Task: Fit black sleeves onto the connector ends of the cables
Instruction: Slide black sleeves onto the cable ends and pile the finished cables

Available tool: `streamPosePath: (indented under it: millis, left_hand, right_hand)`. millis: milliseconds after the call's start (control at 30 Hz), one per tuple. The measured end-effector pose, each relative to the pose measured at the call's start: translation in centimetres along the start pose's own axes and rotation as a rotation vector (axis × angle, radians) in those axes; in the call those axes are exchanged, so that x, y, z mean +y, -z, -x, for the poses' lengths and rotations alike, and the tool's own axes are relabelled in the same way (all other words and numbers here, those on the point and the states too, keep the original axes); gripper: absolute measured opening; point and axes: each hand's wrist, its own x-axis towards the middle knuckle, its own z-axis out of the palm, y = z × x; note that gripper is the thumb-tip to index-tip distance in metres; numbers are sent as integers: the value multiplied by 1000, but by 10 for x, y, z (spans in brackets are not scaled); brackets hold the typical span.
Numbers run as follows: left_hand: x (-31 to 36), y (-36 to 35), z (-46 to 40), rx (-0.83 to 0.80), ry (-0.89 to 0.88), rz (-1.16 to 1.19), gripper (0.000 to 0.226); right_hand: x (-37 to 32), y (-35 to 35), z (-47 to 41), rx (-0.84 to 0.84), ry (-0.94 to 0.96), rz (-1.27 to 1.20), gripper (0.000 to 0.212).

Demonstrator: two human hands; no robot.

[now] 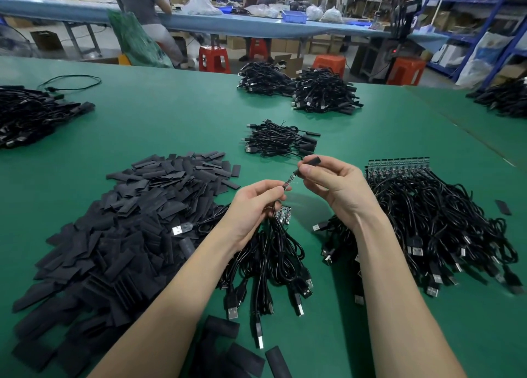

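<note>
While my left hand (253, 203) pinches a cable's connector end (288, 181) above the green table (171, 126), my right hand (328, 183) grips a black sleeve (310, 162) partly over its tip. Next, I judge, push it fully on.

Black sleeve (311, 161) partway over connector end (289, 181)

Sleeve pile (137, 223) near left on table (176, 121), cable heap w/ boards (439, 220) near right, small bundle (281, 139) btwn & farther, two heaps (299, 88) far center.
</note>
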Motion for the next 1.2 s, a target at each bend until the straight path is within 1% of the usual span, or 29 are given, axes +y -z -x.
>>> streamPosePath:
  millis: [167,367,533,600,667,767,833,900,967,1033,1133,1200]
  left_hand:
    - [-4,0,-3,41,-19,31,11]
    - [-7,3,-6,37,-38,38,12]
    - [-7,5,-4,-35,-41,42,23]
    - [-7,5,-4,-46,-35,49,23]
    - [-7,5,-4,-42,-33,53,19]
    - [-7,5,-4,-40,-28,75,17]
    - [-7,5,-4,-26,-29,103,14]
    - [-7,4,-5,-3,-47,107,13]
    - [-7,4,-5,32,-76,93,19]
    - [-8,4,-5,74,-109,41,19]
    - [-8,3,-4,128,-181,-63,9]
    - [-8,2,-4,141,-202,-64,8]
  right_hand:
    - [1,0,0,-6,-5,-11,19]
    - [2,1,1,-6,-6,29,19]
    - [-3,7,2,-77,-146,32,23]
    - [-6,9,3,-103,-175,57,23]
    - [-6,10,3,-122,-149,118,21]
    - [-5,4,2,-134,-58,205,16]
    - [-1,-1,1,-103,-38,165,18]
    - [5,-4,0,-38,-58,81,18]
    - [8,-4,-1,27,-87,-8,14]
    - [9,-4,-3,83,-107,-89,16]
    - [8,-4,-4,113,-125,-118,25]
    - [9,-3,-3,106,-137,-125,27]
